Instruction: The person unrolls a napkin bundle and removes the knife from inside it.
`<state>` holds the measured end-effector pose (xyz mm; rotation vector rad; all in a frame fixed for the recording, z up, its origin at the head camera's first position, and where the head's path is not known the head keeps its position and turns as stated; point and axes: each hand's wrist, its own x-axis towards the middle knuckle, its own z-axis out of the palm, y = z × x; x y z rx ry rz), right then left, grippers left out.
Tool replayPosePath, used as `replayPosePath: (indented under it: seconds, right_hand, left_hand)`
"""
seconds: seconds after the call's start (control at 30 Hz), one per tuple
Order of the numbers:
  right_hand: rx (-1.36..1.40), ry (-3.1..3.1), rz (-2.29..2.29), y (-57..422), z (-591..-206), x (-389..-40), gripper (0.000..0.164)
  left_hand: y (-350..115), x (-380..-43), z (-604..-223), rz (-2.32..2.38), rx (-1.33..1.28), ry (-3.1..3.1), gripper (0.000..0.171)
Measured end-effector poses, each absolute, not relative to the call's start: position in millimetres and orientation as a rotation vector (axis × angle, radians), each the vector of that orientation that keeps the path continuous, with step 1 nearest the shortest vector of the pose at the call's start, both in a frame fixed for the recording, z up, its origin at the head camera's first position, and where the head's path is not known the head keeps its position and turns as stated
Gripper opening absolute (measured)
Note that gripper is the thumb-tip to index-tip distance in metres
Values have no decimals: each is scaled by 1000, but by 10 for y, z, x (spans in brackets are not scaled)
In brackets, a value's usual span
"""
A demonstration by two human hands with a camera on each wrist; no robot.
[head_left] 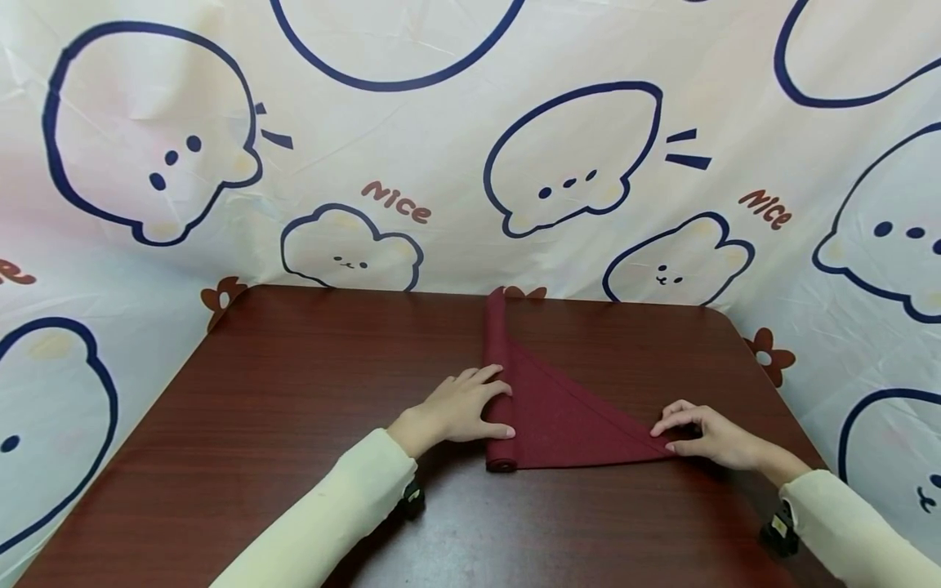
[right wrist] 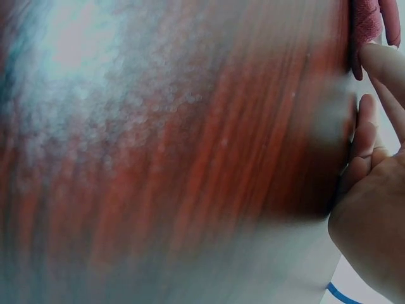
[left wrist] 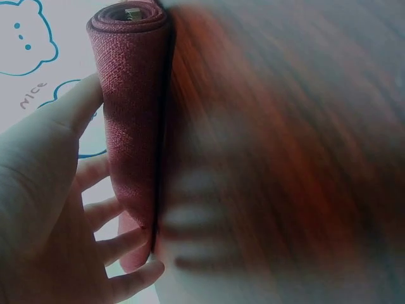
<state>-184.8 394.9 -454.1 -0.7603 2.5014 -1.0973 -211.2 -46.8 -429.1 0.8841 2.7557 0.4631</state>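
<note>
A dark red cloth point(head_left: 581, 416) lies on the table, its left side wound into a long roll point(head_left: 497, 335) and its flat part narrowing to a corner on the right. The left hand point(head_left: 459, 408) rests on the roll with fingers spread, thumb toward the near end. In the left wrist view the coiled end of the roll point(left wrist: 130, 63) shows, the fingers lying along its side. At the right corner, the right hand point(head_left: 709, 437) pinches the cloth's tip between thumb and index finger. The right wrist view catches only a bit of that cloth point(right wrist: 366, 22) by the thumb.
A dark brown wooden table point(head_left: 331, 343) with rounded far corners bears the cloth. Behind and beside it hangs a pale sheet point(head_left: 456, 163) printed with cartoon outlines. The roll's far end reaches the table's back edge.
</note>
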Motion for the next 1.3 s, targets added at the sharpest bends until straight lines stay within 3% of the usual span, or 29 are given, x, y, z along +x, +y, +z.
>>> replayPosePath:
  seconds: [0.7, 1.3]
  right_hand:
    - [-790, 2496, -1117, 3966, -4541, -1894, 19]
    - [-821, 2501, -1117, 3966, -4547, -1848, 19]
  left_hand:
    - [-701, -2113, -4109, 471, 837, 2755, 67]
    - [-990, -2083, -4216, 586, 775, 2686, 68]
